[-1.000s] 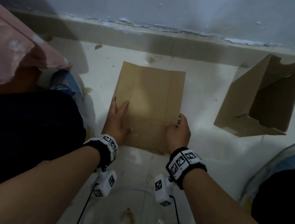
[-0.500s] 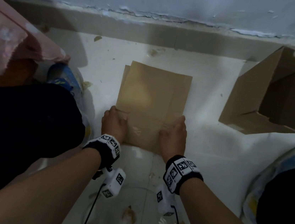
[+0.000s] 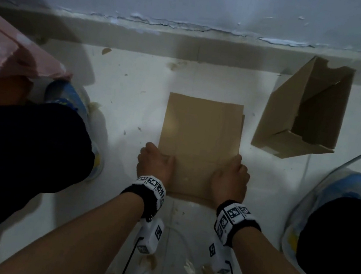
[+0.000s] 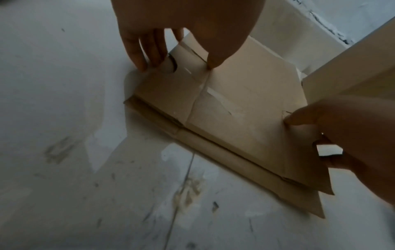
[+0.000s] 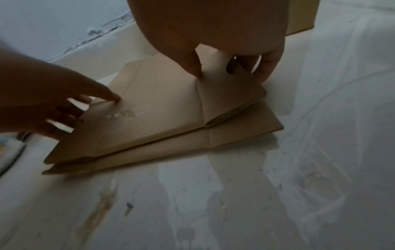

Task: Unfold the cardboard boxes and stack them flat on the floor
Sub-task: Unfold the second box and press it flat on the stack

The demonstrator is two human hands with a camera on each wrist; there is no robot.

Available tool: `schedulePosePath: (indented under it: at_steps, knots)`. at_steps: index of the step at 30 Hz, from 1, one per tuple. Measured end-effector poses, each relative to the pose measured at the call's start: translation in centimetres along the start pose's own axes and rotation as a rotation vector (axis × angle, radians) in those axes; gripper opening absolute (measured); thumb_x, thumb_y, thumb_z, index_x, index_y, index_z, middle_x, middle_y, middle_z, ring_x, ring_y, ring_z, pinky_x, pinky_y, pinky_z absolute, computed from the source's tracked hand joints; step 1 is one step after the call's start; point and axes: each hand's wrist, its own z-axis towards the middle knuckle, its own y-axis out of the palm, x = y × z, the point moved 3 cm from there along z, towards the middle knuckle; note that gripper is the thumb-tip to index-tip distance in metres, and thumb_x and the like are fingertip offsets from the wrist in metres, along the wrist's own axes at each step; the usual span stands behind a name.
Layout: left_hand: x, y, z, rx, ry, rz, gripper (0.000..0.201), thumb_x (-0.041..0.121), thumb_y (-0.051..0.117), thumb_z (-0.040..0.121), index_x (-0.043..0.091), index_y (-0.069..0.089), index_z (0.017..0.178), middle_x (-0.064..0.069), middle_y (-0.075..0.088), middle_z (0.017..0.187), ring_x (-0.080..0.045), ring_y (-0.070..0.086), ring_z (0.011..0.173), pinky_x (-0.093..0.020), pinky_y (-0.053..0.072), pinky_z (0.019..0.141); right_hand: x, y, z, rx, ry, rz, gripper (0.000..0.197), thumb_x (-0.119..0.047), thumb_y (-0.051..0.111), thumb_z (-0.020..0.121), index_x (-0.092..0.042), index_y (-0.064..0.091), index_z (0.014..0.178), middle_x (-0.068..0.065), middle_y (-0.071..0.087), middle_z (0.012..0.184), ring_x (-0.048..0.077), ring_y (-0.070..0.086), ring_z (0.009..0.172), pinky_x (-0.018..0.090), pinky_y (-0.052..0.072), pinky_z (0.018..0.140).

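Observation:
Two flattened brown cardboard boxes lie stacked on the white floor; the top flattened box sits slightly askew over the lower flattened box. My left hand grips the top box's left edge near its front, thumb on top and fingers down at the edge. My right hand grips the right edge the same way, thumb on top, fingers curled over the side. A folded-up open box lies on its side at the right, beyond my right hand.
The wall with its skirting runs just behind the stack. My knees in dark trousers and blue shoes flank the work area. A pink cloth hangs at the left. The floor is stained.
My left hand went from lying flat on the cardboard to gripping its left edge. Both hands slid the top box square over the lower one.

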Motion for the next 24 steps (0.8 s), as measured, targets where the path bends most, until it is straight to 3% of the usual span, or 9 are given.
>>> schedulePosePath:
  at_steps: [2, 4, 6, 7, 11, 14, 17, 21, 24]
  knots:
    - [0.0, 0.6, -0.3, 0.058, 0.149, 0.142, 0.066, 0.031, 0.06, 0.093, 0.009, 0.03, 0.149, -0.019, 0.025, 0.158, -0.038, 0.027, 0.145, -0.048, 0.031, 0.114, -0.6, 0.2, -0.6, 0.022, -0.041, -0.065, 0.078, -0.016, 0.05, 0.091, -0.009, 0.011, 0.158, 0.017, 0.022, 0.16, 0.036, 0.023, 0.144, 0.049, 0.034, 0.11]
    - [0.3, 1.5, -0.7, 0.066, 0.432, 0.347, 0.076, 0.019, 0.053, 0.096, 0.018, 0.015, 0.161, -0.013, 0.004, 0.169, -0.035, 0.007, 0.155, -0.05, 0.014, 0.123, -1.1, 0.5, -1.0, 0.054, -0.178, -0.149, 0.083, -0.014, 0.052, 0.085, -0.01, 0.014, 0.159, 0.019, 0.012, 0.165, 0.036, 0.011, 0.152, 0.051, 0.025, 0.118]
    - [0.5, 2.6, -1.1, 0.033, 0.68, 0.466, 0.073, 0.016, 0.053, 0.095, 0.02, 0.022, 0.161, -0.013, 0.01, 0.169, -0.035, 0.009, 0.156, -0.053, 0.012, 0.124, -1.3, 1.3, -1.2, 0.008, -0.383, -0.285, 0.08, -0.023, 0.051, 0.088, -0.013, 0.017, 0.16, 0.019, 0.009, 0.167, 0.034, 0.004, 0.154, 0.053, 0.012, 0.123]
    - [0.4, 3.0, -1.4, 0.004, 0.729, 0.518, 0.069, 0.02, 0.052, 0.097, 0.02, 0.024, 0.16, -0.012, 0.012, 0.169, -0.035, 0.01, 0.156, -0.053, 0.011, 0.124, -1.2, 1.8, -1.3, -0.03, -0.458, -0.338, 0.077, -0.03, 0.047, 0.091, -0.015, 0.016, 0.16, 0.017, 0.007, 0.168, 0.032, 0.001, 0.155, 0.052, 0.007, 0.124]
    - [-0.9, 4.2, -2.2, -0.145, 0.652, 0.65, 0.066, 0.032, 0.033, 0.105, 0.024, 0.002, 0.163, -0.006, -0.009, 0.17, -0.027, -0.005, 0.157, -0.049, -0.003, 0.125, 0.2, 3.0, -2.0, -0.073, -0.562, -0.495, 0.077, -0.049, 0.017, 0.092, -0.015, 0.01, 0.161, 0.015, 0.001, 0.168, 0.029, -0.002, 0.156, 0.049, 0.002, 0.125]
    - [-1.5, 4.6, -1.9, -0.167, 0.651, 0.647, 0.069, 0.035, 0.033, 0.104, 0.025, -0.001, 0.163, -0.006, -0.013, 0.17, -0.027, -0.007, 0.157, -0.048, -0.005, 0.125, 1.2, 3.7, -2.2, -0.146, -0.542, -0.533, 0.081, -0.055, 0.005, 0.091, -0.016, -0.002, 0.161, 0.014, -0.012, 0.167, 0.028, -0.012, 0.155, 0.049, -0.005, 0.124]
    - [-1.8, 4.8, -1.7, -0.189, 0.657, 0.656, 0.071, 0.036, 0.035, 0.103, 0.025, -0.002, 0.163, -0.006, -0.014, 0.17, -0.027, -0.01, 0.157, -0.048, -0.005, 0.125, 0.8, 3.9, -2.4, -0.174, -0.514, -0.564, 0.079, -0.055, 0.017, 0.097, -0.012, -0.003, 0.16, 0.016, -0.014, 0.167, 0.03, -0.015, 0.154, 0.052, -0.008, 0.123]
    - [-1.8, 3.8, -2.1, -0.069, 0.676, 0.616, 0.07, 0.043, 0.034, 0.103, 0.022, 0.004, 0.163, -0.009, -0.009, 0.17, -0.029, -0.007, 0.157, -0.049, -0.002, 0.126, -1.0, 3.5, -2.8, -0.023, -0.619, -0.467, 0.078, -0.046, 0.031, 0.093, 0.004, 0.03, 0.153, 0.026, 0.015, 0.164, 0.037, 0.012, 0.154, 0.053, 0.007, 0.123]
    - [-2.0, 3.8, -2.2, -0.15, 0.645, 0.619, 0.066, 0.047, 0.024, 0.106, 0.023, 0.001, 0.163, -0.006, -0.011, 0.17, -0.026, -0.009, 0.157, -0.046, -0.005, 0.125, -0.3, 4.2, -2.6, -0.07, -0.629, -0.475, 0.081, -0.051, 0.02, 0.095, -0.001, 0.017, 0.158, 0.022, 0.005, 0.166, 0.033, 0.004, 0.155, 0.05, 0.003, 0.124]
